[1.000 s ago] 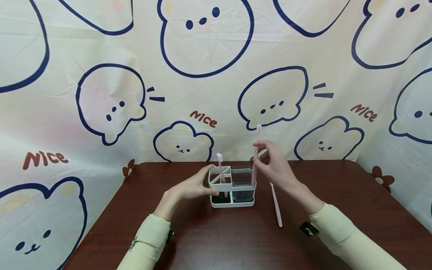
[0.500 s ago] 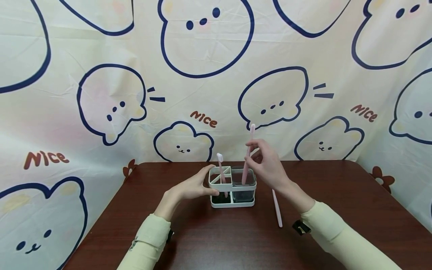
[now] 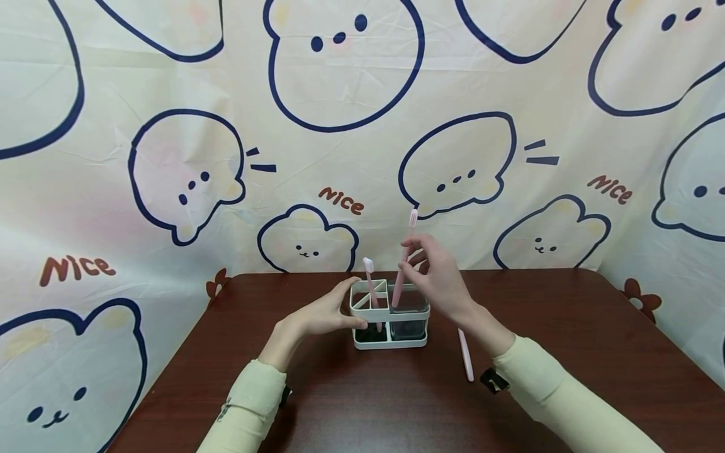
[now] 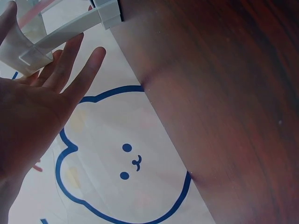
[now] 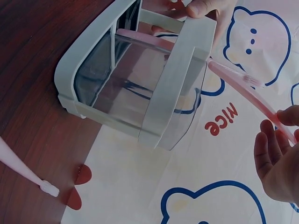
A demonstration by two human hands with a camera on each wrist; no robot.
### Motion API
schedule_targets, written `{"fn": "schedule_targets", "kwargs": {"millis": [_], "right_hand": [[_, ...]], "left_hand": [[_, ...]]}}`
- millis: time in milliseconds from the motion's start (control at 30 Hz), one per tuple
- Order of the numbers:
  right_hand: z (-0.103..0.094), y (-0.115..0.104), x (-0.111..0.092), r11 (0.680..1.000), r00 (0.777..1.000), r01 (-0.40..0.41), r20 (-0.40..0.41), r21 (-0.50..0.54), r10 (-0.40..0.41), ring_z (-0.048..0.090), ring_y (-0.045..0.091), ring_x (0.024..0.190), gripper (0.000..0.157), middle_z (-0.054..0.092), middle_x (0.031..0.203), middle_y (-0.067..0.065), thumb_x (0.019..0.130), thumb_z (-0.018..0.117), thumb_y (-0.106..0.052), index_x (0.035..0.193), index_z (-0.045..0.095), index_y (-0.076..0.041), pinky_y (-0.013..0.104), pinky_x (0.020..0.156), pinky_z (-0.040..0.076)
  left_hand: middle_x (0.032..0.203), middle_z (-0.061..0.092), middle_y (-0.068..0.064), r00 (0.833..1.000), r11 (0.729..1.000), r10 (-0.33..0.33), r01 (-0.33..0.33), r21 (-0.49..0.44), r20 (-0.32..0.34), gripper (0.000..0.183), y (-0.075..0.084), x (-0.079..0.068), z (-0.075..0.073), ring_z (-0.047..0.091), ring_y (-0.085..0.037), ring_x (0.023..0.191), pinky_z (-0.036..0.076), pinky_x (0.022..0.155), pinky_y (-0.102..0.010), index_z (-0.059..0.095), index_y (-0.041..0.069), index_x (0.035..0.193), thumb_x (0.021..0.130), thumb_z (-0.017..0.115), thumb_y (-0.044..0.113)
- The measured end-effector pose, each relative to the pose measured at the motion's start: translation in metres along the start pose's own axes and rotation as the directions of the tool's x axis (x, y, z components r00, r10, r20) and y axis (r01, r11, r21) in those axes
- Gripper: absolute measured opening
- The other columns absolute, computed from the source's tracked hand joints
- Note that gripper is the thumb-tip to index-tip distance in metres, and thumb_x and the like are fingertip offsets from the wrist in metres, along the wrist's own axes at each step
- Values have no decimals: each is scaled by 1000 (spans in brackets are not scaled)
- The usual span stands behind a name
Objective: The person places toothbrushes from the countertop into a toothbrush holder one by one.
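Note:
My left hand (image 3: pixel 320 313) grips the left side of a white toothbrush holder (image 3: pixel 406 316), thumb at the front and fingers behind. A pink toothbrush (image 3: pixel 369 267) stands bristles up in one of its small left compartments. My right hand (image 3: pixel 442 280) pinches another pink toothbrush (image 3: pixel 399 288), head up and slightly tilted. In the right wrist view, that brush's handle end (image 5: pixel 213 65) is at the holder's upper rim; whether it touches I cannot tell. A clear cup (image 5: pixel 187 123) sits in the holder's right compartment.
A pale pink toothbrush (image 3: pixel 466 360) lies on the dark brown table (image 3: pixel 362 402), right of the holder, its head hidden by my right forearm in the head view. Behind the table hangs a cloth (image 3: pixel 340 157) printed with bear faces.
My right hand has moved left with its toothbrush, from the holder's right edge across the clear cup to near the middle divider. My left hand and the holder have stayed put.

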State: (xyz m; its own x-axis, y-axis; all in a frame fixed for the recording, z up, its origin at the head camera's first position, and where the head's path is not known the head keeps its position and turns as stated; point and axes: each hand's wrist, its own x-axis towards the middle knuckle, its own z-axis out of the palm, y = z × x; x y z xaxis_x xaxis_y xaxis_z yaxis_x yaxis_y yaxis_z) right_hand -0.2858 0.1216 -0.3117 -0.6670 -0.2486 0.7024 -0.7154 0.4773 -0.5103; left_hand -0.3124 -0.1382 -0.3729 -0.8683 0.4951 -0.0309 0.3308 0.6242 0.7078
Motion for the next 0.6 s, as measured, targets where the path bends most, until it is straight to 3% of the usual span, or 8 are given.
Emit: {"fn": "schedule_targets", "kwargs": {"millis": [300, 600], "right_hand": [[11, -4, 6, 1000, 1000, 14, -9, -6, -14, 67, 17, 81, 34, 63, 104, 11, 89, 73, -5, 120, 59, -4, 34, 67, 56], [24, -6, 4, 999, 999, 54, 8, -7, -54, 68, 17, 85, 30, 64, 106, 8, 90, 71, -3, 119, 63, -5, 28, 69, 57]], "left_hand": [[156, 30, -8, 1000, 1000, 2, -2, -6, -1, 102, -1, 0, 0, 39, -29, 135, 31, 114, -61, 17, 17, 158, 81, 80, 43], [156, 30, -9, 1000, 1000, 3, -3, -16, 3, 102, -1, 1, 0, 39, -31, 135, 31, 114, -61, 17, 16, 158, 81, 79, 42]]}}
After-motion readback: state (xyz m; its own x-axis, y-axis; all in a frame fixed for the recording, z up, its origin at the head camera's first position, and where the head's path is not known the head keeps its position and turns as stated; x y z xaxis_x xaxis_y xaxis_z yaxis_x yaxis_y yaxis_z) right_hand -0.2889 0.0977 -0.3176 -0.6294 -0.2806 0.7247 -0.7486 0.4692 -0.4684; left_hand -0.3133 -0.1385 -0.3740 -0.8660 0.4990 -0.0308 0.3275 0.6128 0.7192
